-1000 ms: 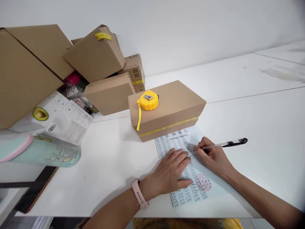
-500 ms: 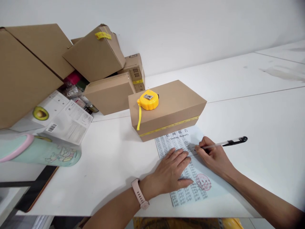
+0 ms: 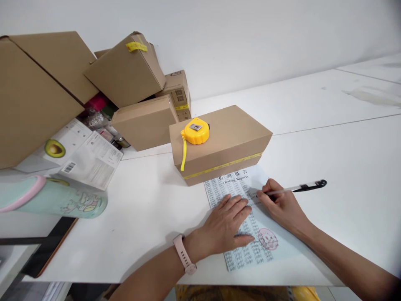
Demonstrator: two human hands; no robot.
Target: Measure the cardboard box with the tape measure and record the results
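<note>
A printed sheet (image 3: pixel 247 255) headed "Testing Report", with a red round stamp at its lower right, lies on the white table. My left hand (image 3: pixel 225 225) rests flat on the sheet, fingers stretched out, a pink band on the wrist. In my right hand (image 3: pixel 283 205) is a pen (image 3: pixel 303 187) with a clear barrel and a black cap on its back end; its tip is at the paper near the middle of the sheet. A cardboard box (image 3: pixel 225 129) stands at the sheet's top edge, and a yellow tape measure (image 3: pixel 196 131) sits on it with a short length of tape out.
Several cardboard boxes (image 3: pixel 125 71) are piled at the back left. A white carton with an avocado picture (image 3: pixel 94 154) and a mint-green bottle with a pink rim (image 3: pixel 72 200) are at the left. A dark flat object (image 3: pixel 50 246) lies at the table's left edge.
Almost nothing differs. The whole view has shifted very slightly; my left hand stays flat on the sheet and my right hand keeps the pen at nearly the same spot.
</note>
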